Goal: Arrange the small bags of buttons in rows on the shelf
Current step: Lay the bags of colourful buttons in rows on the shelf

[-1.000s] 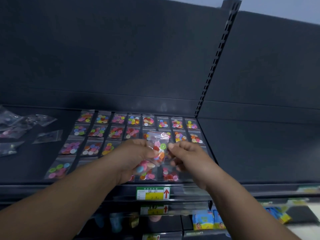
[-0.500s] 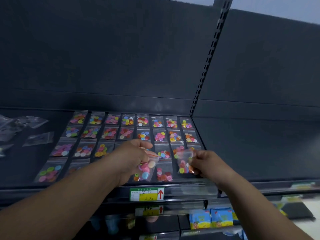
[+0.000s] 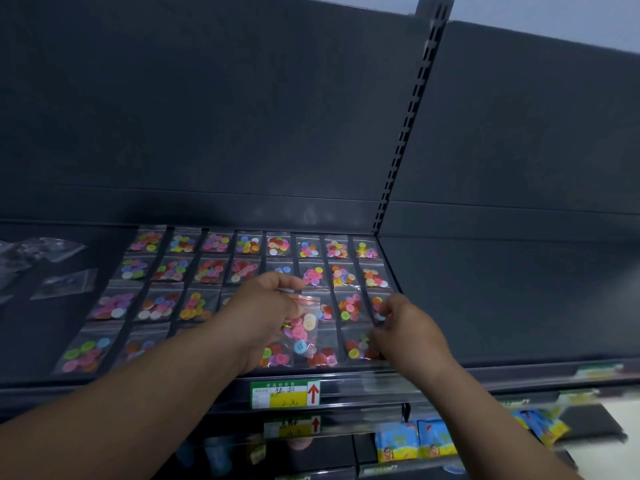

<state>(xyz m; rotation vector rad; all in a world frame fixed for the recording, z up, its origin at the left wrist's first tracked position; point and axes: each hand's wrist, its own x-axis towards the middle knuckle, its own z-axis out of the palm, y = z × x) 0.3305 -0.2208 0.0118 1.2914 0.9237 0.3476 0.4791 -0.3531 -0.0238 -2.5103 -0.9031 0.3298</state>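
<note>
Small clear bags of coloured buttons (image 3: 247,244) lie in neat rows on a dark shelf (image 3: 41,341). My left hand (image 3: 259,306) holds a small stack of button bags (image 3: 303,327) above the front rows, near the middle. My right hand (image 3: 405,323) is at the right end of the front row, its curled fingers pinching the edge of a bag (image 3: 358,346) that lies on the shelf. Both forearms hide part of the front rows.
Loose clear bags (image 3: 45,258) lie scattered on the shelf's far left. A green and yellow price tag (image 3: 284,393) sits on the front rail. An upright slotted post (image 3: 408,123) splits the back panel. Blue and yellow packets (image 3: 415,441) stand on a lower shelf.
My right hand took one bag from the stack, carried it right and down, and has set it on the shelf at the front row's right end. My left hand stayed in place.
</note>
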